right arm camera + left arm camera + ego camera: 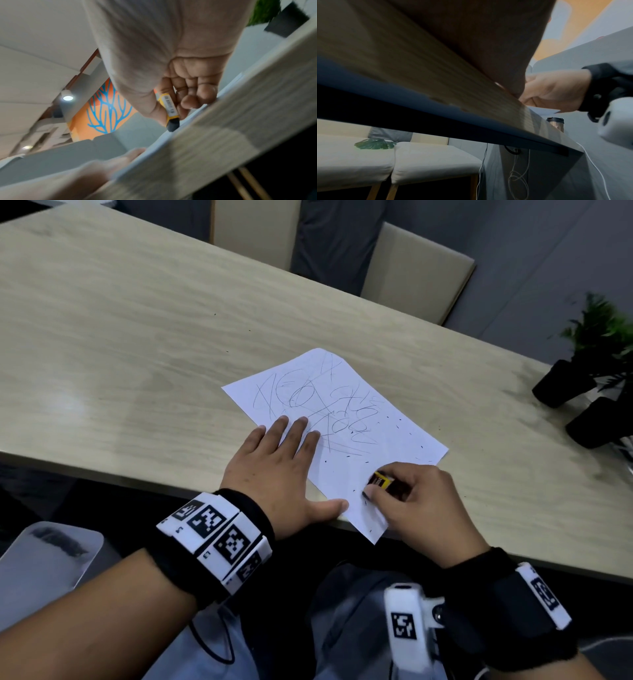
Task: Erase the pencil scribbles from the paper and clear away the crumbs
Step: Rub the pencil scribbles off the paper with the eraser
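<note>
A white sheet of paper (pixel 346 440) lies near the table's front edge, its near corner hanging over the edge. Pencil scribbles (pixel 318 402) cover its far half. Small dark crumbs (pixel 397 428) are scattered over the near and right part. My left hand (pixel 291 470) lies flat with straight fingers on the paper's left side, thumb at the table edge. My right hand (pixel 404 494) grips a dark eraser in a yellow sleeve (pixel 380 482), its tip down on the paper's near part. In the right wrist view the eraser (pixel 169 109) sits between thumb and curled fingers, dark tip on the paper (pixel 171 136).
The wooden table (pixel 137 337) stretches far to the left. Two black pots with green plants (pixel 582 392) stand at the right edge. Beige chairs (pixel 418 268) are behind the table. A white object (pixel 44 559) is at my lower left, below the table.
</note>
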The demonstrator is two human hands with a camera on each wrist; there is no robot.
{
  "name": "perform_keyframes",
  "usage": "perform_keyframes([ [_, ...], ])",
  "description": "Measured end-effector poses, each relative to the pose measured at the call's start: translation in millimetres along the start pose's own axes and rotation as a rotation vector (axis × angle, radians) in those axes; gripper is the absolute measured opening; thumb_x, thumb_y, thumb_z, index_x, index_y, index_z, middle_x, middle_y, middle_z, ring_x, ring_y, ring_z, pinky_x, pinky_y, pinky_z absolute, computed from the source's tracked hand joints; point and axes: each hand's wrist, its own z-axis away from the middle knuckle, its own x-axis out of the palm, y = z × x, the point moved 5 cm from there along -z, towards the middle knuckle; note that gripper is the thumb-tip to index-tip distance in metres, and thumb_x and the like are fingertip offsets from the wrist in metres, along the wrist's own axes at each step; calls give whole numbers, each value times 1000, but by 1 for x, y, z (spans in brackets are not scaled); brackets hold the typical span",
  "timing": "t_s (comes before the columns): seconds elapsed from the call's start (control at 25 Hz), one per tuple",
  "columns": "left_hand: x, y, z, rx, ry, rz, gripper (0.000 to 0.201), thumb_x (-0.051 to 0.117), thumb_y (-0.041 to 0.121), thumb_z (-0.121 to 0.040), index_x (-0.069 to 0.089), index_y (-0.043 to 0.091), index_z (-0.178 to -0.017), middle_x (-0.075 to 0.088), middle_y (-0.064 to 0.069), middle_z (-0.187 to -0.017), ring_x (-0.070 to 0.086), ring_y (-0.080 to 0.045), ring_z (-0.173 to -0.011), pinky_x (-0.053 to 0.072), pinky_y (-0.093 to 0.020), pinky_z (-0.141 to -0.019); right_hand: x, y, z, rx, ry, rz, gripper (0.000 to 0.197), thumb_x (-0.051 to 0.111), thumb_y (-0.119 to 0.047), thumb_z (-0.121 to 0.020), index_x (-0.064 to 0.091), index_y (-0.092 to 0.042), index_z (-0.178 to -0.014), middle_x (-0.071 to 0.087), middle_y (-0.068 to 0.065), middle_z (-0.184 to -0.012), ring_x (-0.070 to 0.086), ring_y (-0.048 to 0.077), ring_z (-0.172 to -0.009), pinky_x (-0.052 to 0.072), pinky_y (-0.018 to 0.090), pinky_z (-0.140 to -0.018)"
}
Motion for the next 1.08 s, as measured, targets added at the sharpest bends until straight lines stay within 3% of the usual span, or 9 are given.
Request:
perform_keyframes([
  [0.08,0,1,0,3,-8,-1,109,18,90,-72,-10,26,-155,-19,6,-162,-20,-17,-148,-7,-40,-121,-10,11,-5,59,71,-12,15,70,-12,-80,67,-17,-66,55,-14,-49,46,2,-47,34,13,-48],
  [0.24,0,0,0,8,-2,-1,110,16,90,-70,-10,26,-155,-19,6,-162,-20,-17,-148,-7,-41,-121,3,-4,3,-45,-25,49,12,70,-12,-79,67,-7,-69,58,2,-55,44,7,-50,34,17,-50],
  [0.4,1,0,2,10,18,20,103,13,87,-75,-8,27,-155,-17,6,-162,-19,-16,-148,-8,-40,-121,-8,2,-12,11,39,44,7,70,-13,-80,71,-10,-73,64,1,-60,50,6,-54,39,15,-52],
  [0.56,0,0,0,-4,41,35,98,14,85,-80,-5,27,-156,-14,7,-163,-16,-16,-149,-6,-40,-121,12,-23,-11,-92,-153,42,4,72,-18,-80,73,-17,-77,69,-2,-70,60,10,-65,47,24,-63],
  [0.72,0,-1,0,-2,18,42,99,18,85,-79,-6,26,-155,-15,7,-163,-17,-16,-149,-6,-40,-121,5,-27,-32,-110,-175,139,5,71,-21,-82,75,-22,-85,71,-6,-78,63,9,-75,51,26,-72],
  [0.88,-2,-2,-5,-1,23,45,105,20,89,-76,-4,26,-156,-13,7,-163,-14,-16,-149,-5,-39,-120,6,-34,-31,-127,-406,169,8,72,-18,-79,75,-24,-82,72,-7,-78,65,6,-73,55,31,-74],
  [1.08,-1,-2,-9,21,0,43,107,22,89,-76,-6,24,-156,-17,6,-163,-20,-13,-148,-9,-40,-121,13,-47,-53,-263,-331,287,8,71,-19,-81,75,-22,-87,70,-8,-80,61,6,-74,51,30,-76],
])
